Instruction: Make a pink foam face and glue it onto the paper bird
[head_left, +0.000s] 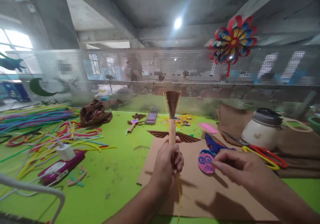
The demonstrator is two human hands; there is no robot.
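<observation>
Upright in the middle, my left hand is wrapped round a tan tube. A pleated brown fan rises from its top, and pleated brown wings spread from its sides. A yellow string hangs below. Between thumb and fingers, my right hand pinches a pink disc with blue swirls, apart from the tube. Beneath both hands lies a brown board. A dark blue tool is partly hidden behind the disc.
Scissors and a lidded jar stand near brown cloth at right. A similar small figure lies behind. Colored strips, a purple power strip and a white metal bar are left.
</observation>
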